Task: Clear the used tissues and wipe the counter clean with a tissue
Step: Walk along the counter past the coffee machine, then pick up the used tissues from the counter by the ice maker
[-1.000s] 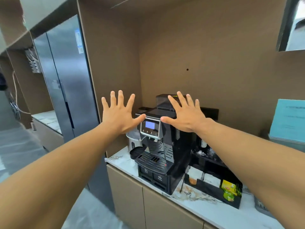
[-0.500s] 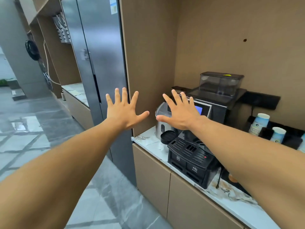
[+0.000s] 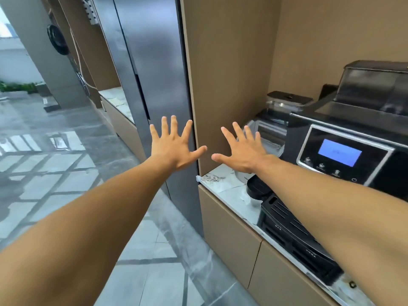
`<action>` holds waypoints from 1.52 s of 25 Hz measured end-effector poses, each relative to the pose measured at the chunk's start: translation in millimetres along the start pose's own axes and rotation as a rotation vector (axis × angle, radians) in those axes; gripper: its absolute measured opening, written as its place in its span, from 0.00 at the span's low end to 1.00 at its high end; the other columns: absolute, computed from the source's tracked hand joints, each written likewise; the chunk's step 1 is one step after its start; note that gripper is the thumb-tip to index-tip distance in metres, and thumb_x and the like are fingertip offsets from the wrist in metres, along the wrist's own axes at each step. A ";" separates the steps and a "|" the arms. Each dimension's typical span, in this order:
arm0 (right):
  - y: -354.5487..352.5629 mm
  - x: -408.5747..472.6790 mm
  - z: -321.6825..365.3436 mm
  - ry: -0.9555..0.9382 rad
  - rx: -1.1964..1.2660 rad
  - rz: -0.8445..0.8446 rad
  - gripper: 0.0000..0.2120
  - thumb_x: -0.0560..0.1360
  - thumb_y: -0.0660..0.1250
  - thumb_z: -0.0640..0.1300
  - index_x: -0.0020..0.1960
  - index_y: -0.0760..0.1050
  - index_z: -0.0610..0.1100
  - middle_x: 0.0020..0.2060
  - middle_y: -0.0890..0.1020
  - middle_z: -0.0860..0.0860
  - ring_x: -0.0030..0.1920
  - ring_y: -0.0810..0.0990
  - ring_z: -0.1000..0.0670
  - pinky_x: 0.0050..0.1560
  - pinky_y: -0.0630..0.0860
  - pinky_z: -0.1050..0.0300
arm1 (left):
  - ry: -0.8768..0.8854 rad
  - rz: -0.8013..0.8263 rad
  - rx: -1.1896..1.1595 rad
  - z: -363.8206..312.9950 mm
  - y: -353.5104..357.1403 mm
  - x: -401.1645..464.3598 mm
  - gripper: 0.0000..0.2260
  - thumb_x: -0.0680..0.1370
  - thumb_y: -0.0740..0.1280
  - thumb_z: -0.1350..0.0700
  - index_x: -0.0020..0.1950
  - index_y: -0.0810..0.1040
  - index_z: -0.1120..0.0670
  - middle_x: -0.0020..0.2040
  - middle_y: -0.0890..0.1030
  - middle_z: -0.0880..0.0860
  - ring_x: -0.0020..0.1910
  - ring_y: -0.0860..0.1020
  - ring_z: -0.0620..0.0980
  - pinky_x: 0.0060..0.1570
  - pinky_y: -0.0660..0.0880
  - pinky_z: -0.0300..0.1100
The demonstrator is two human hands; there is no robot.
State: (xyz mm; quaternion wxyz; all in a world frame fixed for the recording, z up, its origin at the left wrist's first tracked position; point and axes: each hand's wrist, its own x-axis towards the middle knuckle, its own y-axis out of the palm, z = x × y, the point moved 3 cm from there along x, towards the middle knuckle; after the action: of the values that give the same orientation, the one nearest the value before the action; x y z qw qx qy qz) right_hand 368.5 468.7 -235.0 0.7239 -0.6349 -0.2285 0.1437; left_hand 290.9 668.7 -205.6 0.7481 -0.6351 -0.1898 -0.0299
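Observation:
Both arms are stretched out in front of me at chest height. My left hand [image 3: 174,146] is spread flat with fingers apart, over the floor in front of the fridge. My right hand [image 3: 241,151] is also spread and empty, hovering above the left end of the white marble counter [image 3: 223,184]. A pale crumpled patch that may be a tissue [image 3: 246,196] lies on the counter beside the coffee machine; I cannot tell for sure. A second counter [image 3: 118,101] beyond the fridge has pale sheets on it.
A black coffee machine [image 3: 340,160] with a lit blue screen fills the counter at right, a silver canister [image 3: 269,133] behind my right hand. A tall steel fridge [image 3: 152,62] and a wooden side panel [image 3: 223,62] stand ahead. Grey tiled floor [image 3: 55,173] lies left.
The view has swung left and closer to the counter's left end; the coffee machine has shifted to the right edge. Both hands stay spread and empty in front of me.

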 end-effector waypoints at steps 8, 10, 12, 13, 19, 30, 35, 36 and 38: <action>77.3 76.1 -12.6 0.072 0.045 0.123 0.48 0.66 0.49 0.80 0.78 0.38 0.59 0.79 0.39 0.48 0.78 0.39 0.38 0.74 0.41 0.33 | 0.057 0.166 -0.054 -1.2 103.9 71.4 0.45 0.68 0.40 0.21 0.80 0.42 0.44 0.81 0.44 0.59 0.79 0.41 0.62 0.73 0.46 0.69; 102.8 89.8 -17.9 0.132 0.064 0.158 0.48 0.67 0.50 0.79 0.78 0.38 0.59 0.79 0.39 0.48 0.78 0.39 0.38 0.75 0.41 0.34 | 0.104 0.195 -0.089 -4.9 137.6 87.7 0.46 0.68 0.40 0.21 0.80 0.42 0.44 0.81 0.45 0.60 0.79 0.42 0.62 0.73 0.47 0.69; 127.6 97.5 -21.4 0.203 0.071 0.192 0.47 0.68 0.50 0.78 0.78 0.38 0.58 0.79 0.39 0.48 0.78 0.39 0.39 0.75 0.42 0.35 | 0.138 0.227 -0.118 -5.8 169.7 98.3 0.46 0.68 0.40 0.21 0.80 0.42 0.44 0.81 0.46 0.60 0.80 0.43 0.61 0.73 0.49 0.68; 142.3 100.6 -22.3 0.248 0.085 0.219 0.46 0.69 0.50 0.78 0.78 0.38 0.58 0.79 0.39 0.48 0.78 0.40 0.39 0.75 0.43 0.35 | 0.166 0.257 -0.138 -5.8 187.9 102.4 0.46 0.68 0.40 0.21 0.80 0.42 0.44 0.81 0.46 0.60 0.80 0.43 0.61 0.73 0.50 0.68; 219.0 89.9 -21.5 0.517 0.172 0.374 0.43 0.72 0.50 0.75 0.78 0.38 0.57 0.79 0.39 0.48 0.78 0.41 0.39 0.76 0.44 0.38 | 0.432 0.429 -0.198 -21.2 274.3 104.6 0.45 0.69 0.41 0.21 0.80 0.42 0.44 0.81 0.45 0.60 0.80 0.43 0.59 0.74 0.54 0.64; 291.8 63.2 -36.8 0.820 0.221 0.459 0.31 0.82 0.54 0.53 0.79 0.41 0.51 0.79 0.39 0.46 0.78 0.41 0.39 0.77 0.47 0.41 | 0.832 0.538 -0.266 -71.1 354.1 131.2 0.25 0.80 0.60 0.51 0.77 0.59 0.52 0.78 0.60 0.56 0.77 0.55 0.60 0.73 0.61 0.58; 303.9 53.7 -53.3 0.964 0.227 0.440 0.43 0.72 0.60 0.28 0.79 0.43 0.48 0.79 0.40 0.46 0.78 0.40 0.41 0.77 0.54 0.44 | 1.040 0.615 -0.263 -107.5 375.1 130.0 0.30 0.77 0.59 0.66 0.78 0.57 0.53 0.80 0.55 0.56 0.79 0.51 0.58 0.75 0.56 0.55; 304.0 52.6 -56.7 0.992 0.231 0.425 0.44 0.71 0.59 0.26 0.79 0.44 0.48 0.79 0.41 0.46 0.78 0.41 0.42 0.76 0.56 0.45 | 1.069 0.628 -0.260 -112.8 377.8 130.3 0.33 0.76 0.59 0.69 0.79 0.55 0.53 0.81 0.53 0.56 0.80 0.49 0.58 0.76 0.54 0.55; 305.0 50.8 -65.1 1.022 0.215 0.398 0.43 0.70 0.60 0.26 0.79 0.47 0.45 0.78 0.43 0.45 0.78 0.45 0.42 0.75 0.60 0.47 | 1.115 0.642 -0.233 -123.4 383.6 131.8 0.37 0.74 0.59 0.71 0.80 0.51 0.54 0.82 0.47 0.56 0.80 0.44 0.57 0.78 0.50 0.54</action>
State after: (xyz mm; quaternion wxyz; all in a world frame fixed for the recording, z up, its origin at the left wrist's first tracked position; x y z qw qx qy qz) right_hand 470.3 485.0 -533.7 0.7622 -0.5772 0.2918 -0.0257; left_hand 553.0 649.3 -538.3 0.6325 -0.6264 0.4301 -0.1501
